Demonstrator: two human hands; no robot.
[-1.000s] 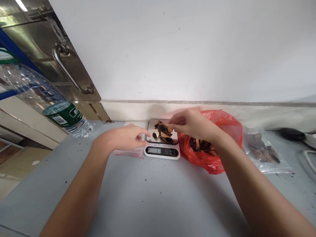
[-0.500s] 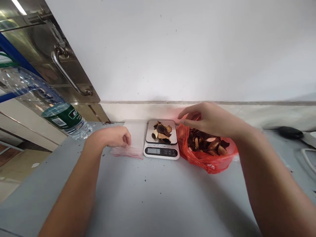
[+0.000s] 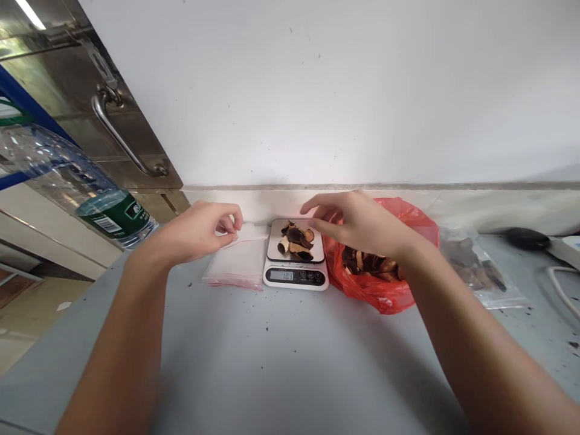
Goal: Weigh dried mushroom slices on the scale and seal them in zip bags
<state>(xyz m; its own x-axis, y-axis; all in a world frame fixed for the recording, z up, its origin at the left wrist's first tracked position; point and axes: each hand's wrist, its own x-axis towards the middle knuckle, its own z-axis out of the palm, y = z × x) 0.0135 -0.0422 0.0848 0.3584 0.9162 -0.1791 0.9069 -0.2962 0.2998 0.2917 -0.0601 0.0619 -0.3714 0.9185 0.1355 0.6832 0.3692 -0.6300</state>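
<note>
My left hand [image 3: 206, 228] pinches the edge of a clear zip bag [image 3: 242, 241], raised from a stack of zip bags [image 3: 233, 272] on the table. Beside the stack stands a white digital scale [image 3: 296, 284] with its display lit. Several dried brown slices [image 3: 299, 249], curled and dark-edged, lie on its plate. Over the plate's right edge hovers my right hand [image 3: 353, 220], thumb and fingers apart, with nothing visible between them. Beneath its wrist sits an open red plastic bag [image 3: 385, 302] of similar dried pieces [image 3: 374, 264], partly hidden by the hand.
A large water bottle [image 3: 109, 211] leans across the left side, before a metal door with a handle [image 3: 122, 136]. Right of the red bag lies a clear bag of dark pieces [image 3: 475, 272]. A black object [image 3: 528, 238] and a white cable [image 3: 559, 290] are farther right.
My left hand has risen, lifting a zip bag's edge from the stack. My right hand has moved left toward the scale plate. The scale's number has gone up.
</note>
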